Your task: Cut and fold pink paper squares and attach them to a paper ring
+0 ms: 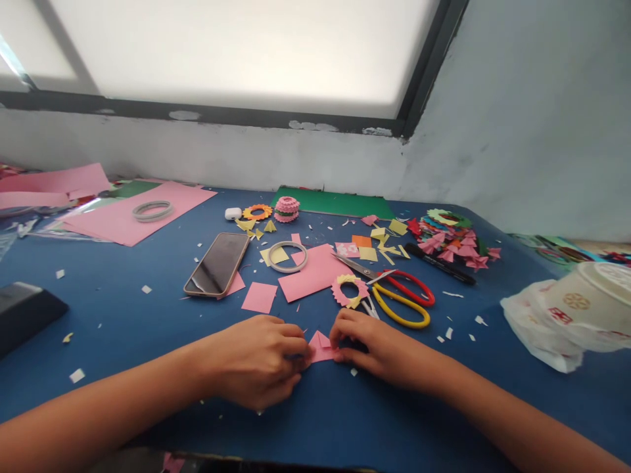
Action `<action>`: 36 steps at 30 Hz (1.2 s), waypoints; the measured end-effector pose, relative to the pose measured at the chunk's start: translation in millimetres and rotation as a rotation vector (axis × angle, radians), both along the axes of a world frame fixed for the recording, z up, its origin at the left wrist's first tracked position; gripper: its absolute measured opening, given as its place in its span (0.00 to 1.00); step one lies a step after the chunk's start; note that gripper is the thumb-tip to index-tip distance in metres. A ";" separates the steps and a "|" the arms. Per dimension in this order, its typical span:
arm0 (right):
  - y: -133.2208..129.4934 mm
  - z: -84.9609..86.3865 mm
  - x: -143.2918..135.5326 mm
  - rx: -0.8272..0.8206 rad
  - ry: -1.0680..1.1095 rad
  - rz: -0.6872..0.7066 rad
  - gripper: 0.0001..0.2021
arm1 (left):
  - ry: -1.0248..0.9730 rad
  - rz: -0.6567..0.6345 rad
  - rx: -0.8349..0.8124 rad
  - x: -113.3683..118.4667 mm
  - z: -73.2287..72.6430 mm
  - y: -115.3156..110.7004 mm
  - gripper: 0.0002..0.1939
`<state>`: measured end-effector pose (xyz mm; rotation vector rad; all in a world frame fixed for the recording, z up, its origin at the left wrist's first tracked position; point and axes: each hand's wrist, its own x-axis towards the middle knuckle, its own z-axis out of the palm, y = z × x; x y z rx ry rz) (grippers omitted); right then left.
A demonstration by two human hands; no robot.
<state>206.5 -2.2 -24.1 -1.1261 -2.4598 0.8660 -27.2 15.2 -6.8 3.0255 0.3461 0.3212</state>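
Observation:
A small piece of folded pink paper lies on the blue table between my hands, with creases and a raised flap showing. My left hand pinches its left corner, fingers curled together. Thumb and forefinger of my right hand close on its right side. Just beyond my right hand is a pink and yellow paper ring. Scissors with red and yellow handles rest beside that ring. A pink paper square and a larger pink sheet lie farther back.
A phone and a tape roll sit beyond my left hand. Folded paper pieces are heaped at the back right, near a black marker. A bagged cup stands far right. A dark object sits left.

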 end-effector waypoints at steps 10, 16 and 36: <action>3.4 -3.3 1.8 0.127 0.014 0.054 0.07 | -0.064 0.151 -0.241 13.9 -9.9 5.1 0.02; 5.7 -7.1 1.0 0.183 0.002 0.064 0.08 | -0.103 0.200 -0.284 13.7 -15.6 3.2 0.04; 6.2 9.5 -17.6 0.085 -0.089 -0.088 0.05 | -0.156 0.491 -0.399 19.7 -8.2 3.1 0.04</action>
